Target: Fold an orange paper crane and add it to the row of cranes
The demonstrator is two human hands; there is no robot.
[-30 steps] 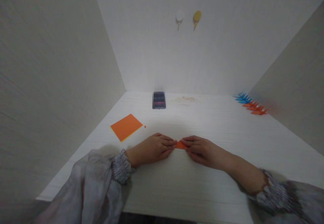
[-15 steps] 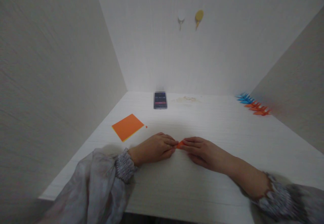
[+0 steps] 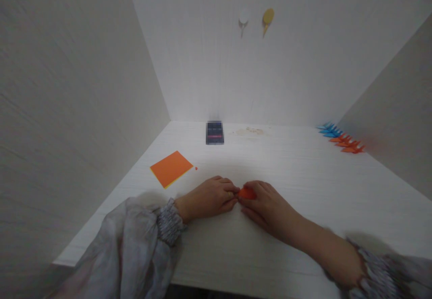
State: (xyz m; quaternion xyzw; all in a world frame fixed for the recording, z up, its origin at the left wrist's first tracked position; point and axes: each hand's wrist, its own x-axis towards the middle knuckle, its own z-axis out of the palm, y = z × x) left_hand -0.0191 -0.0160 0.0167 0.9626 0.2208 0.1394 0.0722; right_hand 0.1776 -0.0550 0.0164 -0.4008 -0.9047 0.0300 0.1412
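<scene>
A small piece of folded orange paper (image 3: 247, 193) is held between my two hands, just above or on the white table. My left hand (image 3: 212, 196) has its fingertips closed on the paper's left end; a ring shows on one finger. My right hand (image 3: 266, 204) curls around the right part, with thumb and fingers on either side of it. Parts of the paper are hidden under the fingers. Left of my hands lies a stack of square orange sheets (image 3: 171, 169) with a yellow edge, and a tiny orange scrap (image 3: 196, 168) beside its right corner.
A dark, pixelated rectangular object (image 3: 215, 133) stands at the back of the table (image 3: 286, 155). Folded blue paper pieces (image 3: 330, 130) and orange ones (image 3: 347, 144) form a row at the back right. White (image 3: 243, 20) and yellow (image 3: 268, 17) hooks hang on the back wall. Side walls flank the table.
My right hand has turned and curled, so its fingers now arch around the paper and more orange shows. My left hand stays pinched at the left end. The view has shifted slightly.
</scene>
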